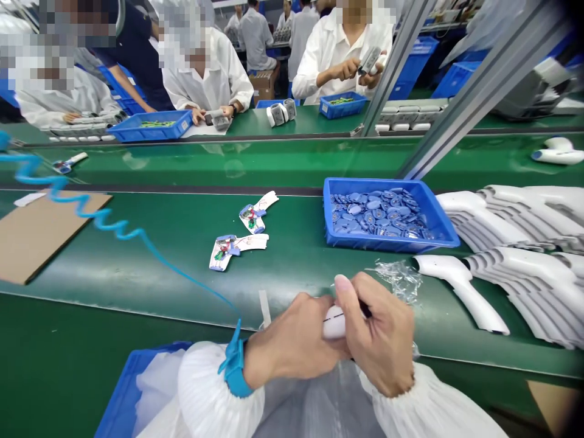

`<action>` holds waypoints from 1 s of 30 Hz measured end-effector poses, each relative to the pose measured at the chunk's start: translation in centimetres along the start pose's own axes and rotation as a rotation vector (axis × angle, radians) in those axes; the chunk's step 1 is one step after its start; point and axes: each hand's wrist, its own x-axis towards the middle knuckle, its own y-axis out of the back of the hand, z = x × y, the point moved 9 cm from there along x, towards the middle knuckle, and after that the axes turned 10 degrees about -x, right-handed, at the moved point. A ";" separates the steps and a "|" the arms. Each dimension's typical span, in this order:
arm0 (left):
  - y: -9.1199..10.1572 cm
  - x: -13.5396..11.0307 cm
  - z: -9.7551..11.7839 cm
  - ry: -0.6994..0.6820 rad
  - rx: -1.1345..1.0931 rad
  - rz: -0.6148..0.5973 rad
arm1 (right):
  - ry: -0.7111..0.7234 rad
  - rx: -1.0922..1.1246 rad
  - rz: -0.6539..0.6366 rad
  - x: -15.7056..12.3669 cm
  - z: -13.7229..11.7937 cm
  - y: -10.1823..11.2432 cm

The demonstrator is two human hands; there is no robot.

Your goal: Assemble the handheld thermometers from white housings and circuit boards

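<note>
Over the green belt edge [137, 312], left hand [292, 344] and right hand [378, 334] grip a white casing [334, 322].

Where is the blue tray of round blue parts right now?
Head view: the blue tray sits on the green belt right of centre, just left of the stacked white housings, beyond the right hand.

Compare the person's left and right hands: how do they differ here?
The left hand wears a blue wrist strap joined to a coiled blue cord, while the right hand shows no strap. The left hand grips the small white part from its left, the right hand from its right. Both emerge from gathered white sleeves.
</note>
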 end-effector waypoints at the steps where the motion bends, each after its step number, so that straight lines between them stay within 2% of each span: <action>1: -0.3 0.1 0.1 -0.005 0.054 -0.022 | 0.039 -0.031 0.006 0.0 -0.3 -0.2; 5: -0.4 0.2 0.1 -0.027 0.330 0.033 | 0.095 -0.061 0.086 -0.2 -0.2 0.1; 7: -0.4 0.1 -0.2 -0.033 0.330 0.054 | 0.087 -0.048 0.069 -0.2 0.0 0.1; 12: 0.6 -0.1 -1.4 -0.034 0.135 0.120 | -0.039 -0.042 -0.025 0.6 1.2 -0.1; 15: 0.1 0.1 -2.0 -0.024 0.282 0.133 | -0.077 -0.036 -0.082 0.8 1.8 -1.3; 18: -0.5 0.3 -2.0 -0.021 0.452 0.149 | -0.069 -0.006 -0.051 0.9 1.5 -1.7; 20: 0.1 0.0 -2.0 -0.011 0.423 0.175 | -0.039 0.006 -0.106 1.5 1.1 -2.0; 23: 3.2 -1.3 -2.1 -0.008 0.315 0.235 | -0.034 0.032 -0.272 4.2 1.9 -2.1; 25: 6.0 -2.3 -2.0 -0.058 0.320 0.306 | -0.057 -0.038 -0.316 7.5 3.8 -1.8; 28: 8.8 -2.8 -1.4 -0.179 0.507 0.405 | -0.091 -0.279 -0.329 13.2 7.6 -2.7; 30: 8.7 -1.9 -1.4 -0.192 0.718 0.384 | -0.130 -0.361 -0.373 16.0 9.8 -4.8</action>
